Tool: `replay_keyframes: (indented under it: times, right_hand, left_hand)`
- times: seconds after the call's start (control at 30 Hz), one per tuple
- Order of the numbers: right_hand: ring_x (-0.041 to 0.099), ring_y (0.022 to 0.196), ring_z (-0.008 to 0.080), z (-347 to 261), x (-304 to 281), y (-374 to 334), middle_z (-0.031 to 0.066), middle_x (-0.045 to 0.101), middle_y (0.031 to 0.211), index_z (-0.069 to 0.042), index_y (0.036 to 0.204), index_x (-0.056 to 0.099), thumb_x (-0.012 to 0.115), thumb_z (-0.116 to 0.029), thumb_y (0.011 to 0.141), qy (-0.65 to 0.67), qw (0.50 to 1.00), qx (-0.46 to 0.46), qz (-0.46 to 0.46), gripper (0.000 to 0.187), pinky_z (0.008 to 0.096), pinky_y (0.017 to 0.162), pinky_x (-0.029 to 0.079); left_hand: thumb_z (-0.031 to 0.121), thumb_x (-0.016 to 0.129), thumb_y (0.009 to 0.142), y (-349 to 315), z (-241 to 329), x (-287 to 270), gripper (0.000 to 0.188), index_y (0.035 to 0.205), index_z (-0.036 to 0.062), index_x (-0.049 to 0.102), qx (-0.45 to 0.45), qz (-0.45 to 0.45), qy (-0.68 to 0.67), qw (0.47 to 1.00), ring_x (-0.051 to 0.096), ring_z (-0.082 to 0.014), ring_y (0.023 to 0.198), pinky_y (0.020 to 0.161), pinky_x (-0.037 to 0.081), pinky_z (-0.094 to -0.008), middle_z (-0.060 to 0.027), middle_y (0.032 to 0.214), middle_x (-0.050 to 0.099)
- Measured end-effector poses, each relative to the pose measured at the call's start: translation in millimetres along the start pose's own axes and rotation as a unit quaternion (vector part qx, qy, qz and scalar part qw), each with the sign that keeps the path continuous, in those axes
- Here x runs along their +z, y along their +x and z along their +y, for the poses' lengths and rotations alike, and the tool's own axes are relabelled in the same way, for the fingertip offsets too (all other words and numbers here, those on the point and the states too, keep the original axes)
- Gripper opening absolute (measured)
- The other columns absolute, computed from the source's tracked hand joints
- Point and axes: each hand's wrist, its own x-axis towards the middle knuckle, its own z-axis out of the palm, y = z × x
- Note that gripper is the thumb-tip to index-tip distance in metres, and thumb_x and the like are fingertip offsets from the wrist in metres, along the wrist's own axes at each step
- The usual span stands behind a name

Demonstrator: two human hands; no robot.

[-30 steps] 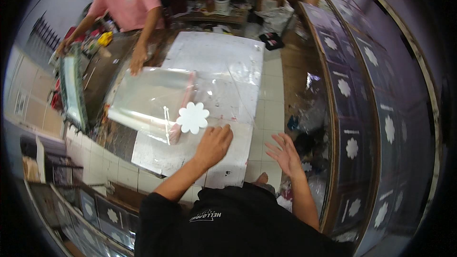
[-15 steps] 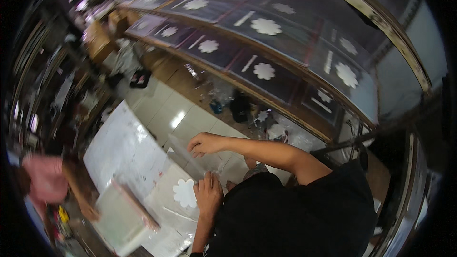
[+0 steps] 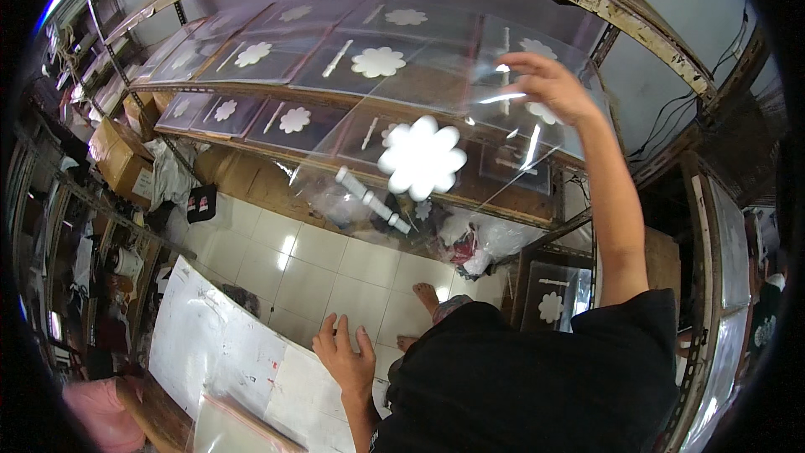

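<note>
A cardboard box bore a printed label. By the white table, the left hand spread empty. Before the shelves, a clear white-flowered sheet hung, its upper edge held by the right hand.

Transparent plastic sheet, thin, glossy and slightly bowed, suspended at a tilt from the right hand at its upper right part, in front of the shelves and above the tiled floor. A solid white flower shape with rounded petals occupies its middle. To the lower left, a narrow white strip with uneven edges runs obliquely. Bright reflections streak the right side; the background shows through the clear areas.
</note>
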Motion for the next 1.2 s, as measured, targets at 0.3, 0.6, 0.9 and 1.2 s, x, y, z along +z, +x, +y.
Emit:
replay_keyframes:
  times: [0.3, 0.6, 0.9, 1.2]
  right_hand:
    - [0.063, 0.116, 0.0255, 118.9, -176.7, -84.7, 0.0089, 0.045, 0.152, -0.003, 0.145, 0.042, 0.042, 0.007, 0.089, 0.043, 0.933, 0.123, 0.335, 0.057, 0.0288, 0.089, 0.049]
    - [0.067, 0.109, 0.0259, 160.3, -188.0, -101.9, 0.0122, 0.043, 0.152, -0.004, 0.143, 0.044, 0.044, 0.006, 0.089, 0.004, 0.889, 0.206, 0.408, 0.055, 0.0289, 0.079, 0.050]
    - [0.068, 0.107, 0.0308, 184.4, -207.4, -98.8, 0.0144, 0.044, 0.149, -0.001, 0.143, 0.044, 0.044, 0.005, 0.087, 0.022, 0.885, 0.181, 0.428, 0.056, 0.0267, 0.070, 0.052]
    - [0.069, 0.105, 0.0261, 170.3, -192.0, -90.2, 0.0137, 0.048, 0.146, -0.001, 0.142, 0.044, 0.044, 0.004, 0.089, 0.005, 0.874, 0.219, 0.435, 0.054, 0.0281, 0.076, 0.052]
  left_hand:
    - [0.008, 0.070, 0.084, 21.8, -13.3, 54.1, 0.027, 0.109, -0.0006, 0.065, 0.017, -0.030, -0.019, 0.999, 0.055, -0.0362, 0.097, 0.081, 0.046, -0.0465, -0.0183, 0.119, 0.060]
    - [0.008, 0.068, 0.086, 50.3, 1.6, 87.4, 0.025, 0.110, -0.0004, 0.065, 0.031, -0.114, -0.072, 0.990, 0.055, -0.0381, 0.107, 0.091, 0.046, -0.0475, -0.0197, 0.120, 0.059]
    - [0.008, 0.069, 0.084, 60.0, -6.2, 108.9, 0.025, 0.107, -0.0002, 0.064, 0.060, -0.103, -0.051, 0.992, 0.057, -0.0344, 0.096, 0.083, 0.048, -0.0457, -0.0169, 0.117, 0.061]
    - [0.008, 0.068, 0.085, 69.6, -12.3, 120.6, 0.025, 0.107, -0.0012, 0.065, 0.061, -0.115, -0.048, 0.990, 0.057, -0.0354, 0.097, 0.083, 0.048, -0.0457, -0.0179, 0.118, 0.061]
